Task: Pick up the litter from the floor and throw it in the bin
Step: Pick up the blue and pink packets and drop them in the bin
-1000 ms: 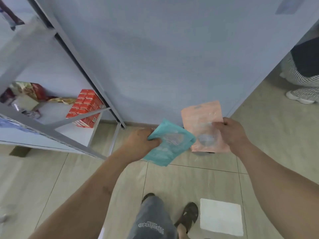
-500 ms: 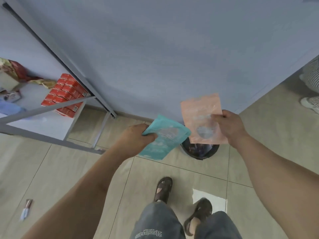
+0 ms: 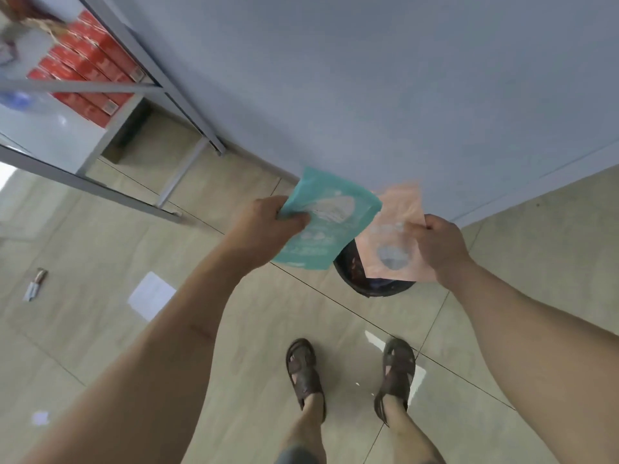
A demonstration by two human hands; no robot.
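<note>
My left hand [image 3: 264,226] grips a teal pouch [image 3: 330,222] by its left edge. My right hand [image 3: 438,242] pinches a pink pouch [image 3: 392,242] by its right edge. Both pouches hang over a round black bin [image 3: 348,272] that stands on the tiled floor against the grey wall. The pink pouch covers most of the bin's mouth, and the teal one overlaps its left rim. Some dark contents show inside the bin.
A small wrapper [image 3: 35,284] and a white paper sheet [image 3: 151,295] lie on the floor at the left. A metal shelf frame [image 3: 110,192] with red boxes [image 3: 87,65] stands at upper left. My sandalled feet [image 3: 351,373] are just before the bin.
I have stepped closer and the view has tilted down, so the bin is nearer and more exposed. Both hands still hold their pouches, which overlap more above the bin.
</note>
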